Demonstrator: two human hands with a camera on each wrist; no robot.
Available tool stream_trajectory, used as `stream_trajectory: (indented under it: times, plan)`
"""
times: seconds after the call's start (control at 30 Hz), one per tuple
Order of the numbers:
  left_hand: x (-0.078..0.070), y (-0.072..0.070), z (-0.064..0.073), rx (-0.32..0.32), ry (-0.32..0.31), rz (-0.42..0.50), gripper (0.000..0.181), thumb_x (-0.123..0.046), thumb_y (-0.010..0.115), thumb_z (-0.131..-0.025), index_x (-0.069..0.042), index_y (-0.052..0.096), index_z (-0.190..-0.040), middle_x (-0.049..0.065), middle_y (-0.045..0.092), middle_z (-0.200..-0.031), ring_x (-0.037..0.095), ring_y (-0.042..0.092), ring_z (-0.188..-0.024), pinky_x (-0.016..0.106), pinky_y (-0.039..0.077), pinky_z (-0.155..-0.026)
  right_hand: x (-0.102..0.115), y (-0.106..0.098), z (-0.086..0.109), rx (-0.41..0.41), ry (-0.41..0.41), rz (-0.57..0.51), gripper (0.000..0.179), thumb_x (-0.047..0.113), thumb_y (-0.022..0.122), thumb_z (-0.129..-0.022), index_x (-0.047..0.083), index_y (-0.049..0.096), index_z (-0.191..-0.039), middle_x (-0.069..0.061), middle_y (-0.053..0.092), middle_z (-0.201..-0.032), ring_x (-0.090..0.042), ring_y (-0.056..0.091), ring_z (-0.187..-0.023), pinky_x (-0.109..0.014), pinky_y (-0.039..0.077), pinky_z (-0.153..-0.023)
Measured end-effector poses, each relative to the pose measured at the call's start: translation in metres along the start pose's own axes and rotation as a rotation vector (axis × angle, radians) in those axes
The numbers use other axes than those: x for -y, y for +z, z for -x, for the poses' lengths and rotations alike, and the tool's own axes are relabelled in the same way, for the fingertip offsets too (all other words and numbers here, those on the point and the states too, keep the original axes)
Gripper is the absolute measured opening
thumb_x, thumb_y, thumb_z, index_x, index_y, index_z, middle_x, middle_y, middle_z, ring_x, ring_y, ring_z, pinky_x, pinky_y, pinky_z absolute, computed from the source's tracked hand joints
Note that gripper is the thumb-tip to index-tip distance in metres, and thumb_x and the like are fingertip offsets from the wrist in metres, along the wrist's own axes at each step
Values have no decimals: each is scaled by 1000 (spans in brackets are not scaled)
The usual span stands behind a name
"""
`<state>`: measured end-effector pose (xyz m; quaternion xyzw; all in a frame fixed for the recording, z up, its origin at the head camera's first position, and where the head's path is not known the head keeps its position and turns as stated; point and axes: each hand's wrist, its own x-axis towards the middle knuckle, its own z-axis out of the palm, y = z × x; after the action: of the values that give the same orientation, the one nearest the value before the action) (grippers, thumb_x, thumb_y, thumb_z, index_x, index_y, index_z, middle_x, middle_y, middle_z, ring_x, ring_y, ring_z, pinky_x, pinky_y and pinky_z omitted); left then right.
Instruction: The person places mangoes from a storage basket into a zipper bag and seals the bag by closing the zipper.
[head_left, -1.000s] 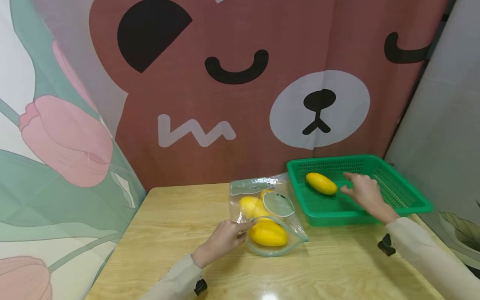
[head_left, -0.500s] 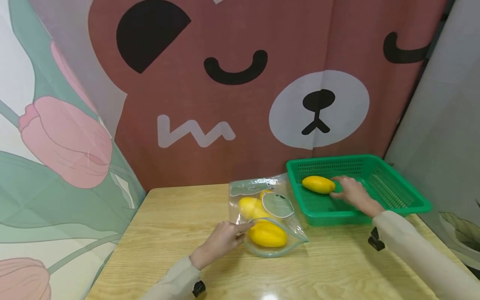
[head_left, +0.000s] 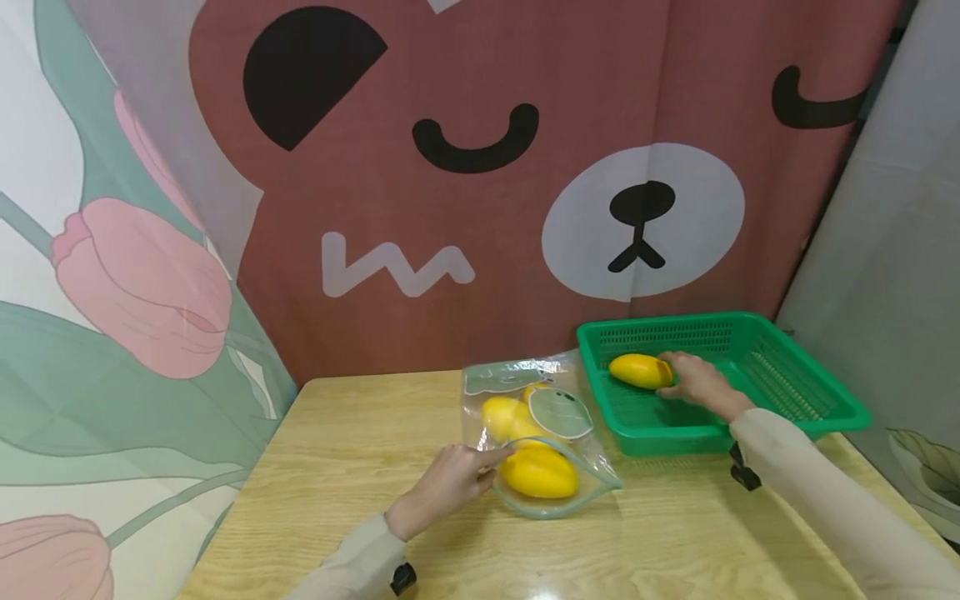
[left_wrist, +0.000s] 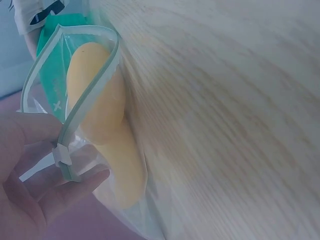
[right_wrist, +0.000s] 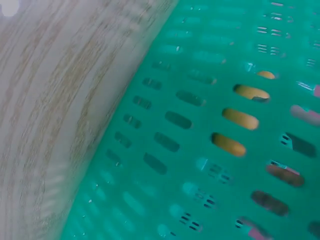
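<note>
My left hand (head_left: 446, 487) pinches the rim of a clear zip bag (head_left: 480, 379) on the table. In the left wrist view, the bag (left_wrist: 87, 102) gapes, and fingers lie on both sides of its zip strip near a white slider. Several yellow mangoes (head_left: 540, 471) lie inside, partly behind printed patches. Over the green basket, my right hand (head_left: 701, 383) grips the right end of a single mango (head_left: 637, 371), thumb on the near side. The right wrist view shows that mango (right_wrist: 240, 119) only through slots in the basket wall; the hand is mostly hidden there.
The green basket (head_left: 697, 437) stands at the table's back right, its left side close against the bag. Wooden table (head_left: 360, 450) extends to the left and front. A curtain with a bear print (head_left: 480, 250) hangs behind, and a grey cloth (head_left: 885, 275) at right.
My right hand has moved left within the basket and now holds the mango, which has turned more level. The left hand keeps its place at the bag's rim.
</note>
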<state>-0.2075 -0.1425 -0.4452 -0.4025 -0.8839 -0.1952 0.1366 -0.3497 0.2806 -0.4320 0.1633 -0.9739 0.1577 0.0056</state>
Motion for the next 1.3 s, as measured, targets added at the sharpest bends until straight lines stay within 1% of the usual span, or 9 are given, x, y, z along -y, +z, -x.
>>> stream_trajectory:
  times: [0.37,0.53,0.63,0.67,0.83,0.9,1.03,1.17,1.3]
  plan:
    - [0,1,1,-3,-10,-1,53,7,72,-79,-11,67,-129,5,75,-96,-7,16,-43,8,20,-41,-3,10,-6,3,-5,75,75,22,78,-86,-15,41,-139,-40,46,-129,-52,54,-106,-60,48,-82]
    - [1,1,1,-13,-3,11,53,9,72,-79,-10,67,-128,7,70,-116,-7,16,-42,7,20,-41,-4,13,-7,-33,-41,108,62,21,79,-85,-15,51,-128,-28,54,-109,-38,59,-86,-51,51,-71]
    - [1,1,2,-21,7,16,52,9,72,-78,-10,67,-127,7,69,-117,-7,16,-42,7,20,-41,-4,13,-8,-52,-62,115,50,18,80,-84,-12,54,-116,-21,57,-98,-34,58,-80,-49,51,-68]
    - [2,2,2,-22,10,13,52,9,72,-78,-9,67,-127,6,73,-109,-7,15,-42,7,20,-41,-4,13,-8,-54,-69,117,47,17,80,-84,-10,54,-112,-20,57,-96,-33,59,-79,-49,51,-67]
    - [2,3,2,-14,0,6,52,8,72,-79,-10,67,-127,5,73,-108,-7,16,-43,7,20,-42,-4,14,-8,-62,-100,117,39,12,80,-84,-6,51,-104,-16,59,-85,-32,60,-73,-47,51,-61]
    - [2,4,2,-8,-11,13,52,8,72,-79,-10,67,-128,6,70,-117,-6,16,-44,8,20,-42,-4,15,-8,-69,-103,114,40,11,79,-84,-6,50,-105,-16,60,-82,-32,60,-71,-46,51,-59]
    - [1,4,1,-1,-26,25,52,8,72,-79,-10,67,-128,6,68,-119,-7,17,-43,8,21,-42,-4,15,-9,-76,-87,112,48,9,78,-84,-12,51,-118,-24,63,-90,-37,63,-77,-49,53,-64]
    - [1,3,0,0,-26,20,52,8,73,-80,-11,67,-128,5,69,-118,-7,17,-43,7,21,-42,-4,13,-8,-26,-62,119,56,8,75,-87,-14,48,-131,-31,61,-106,-45,61,-92,-54,53,-73]
    - [2,2,0,-4,-20,20,51,8,72,-79,-10,67,-127,6,68,-119,-6,17,-43,8,21,-42,-5,13,-8,36,-41,111,58,10,73,-89,-14,44,-132,-31,57,-105,-44,59,-91,-55,51,-73]
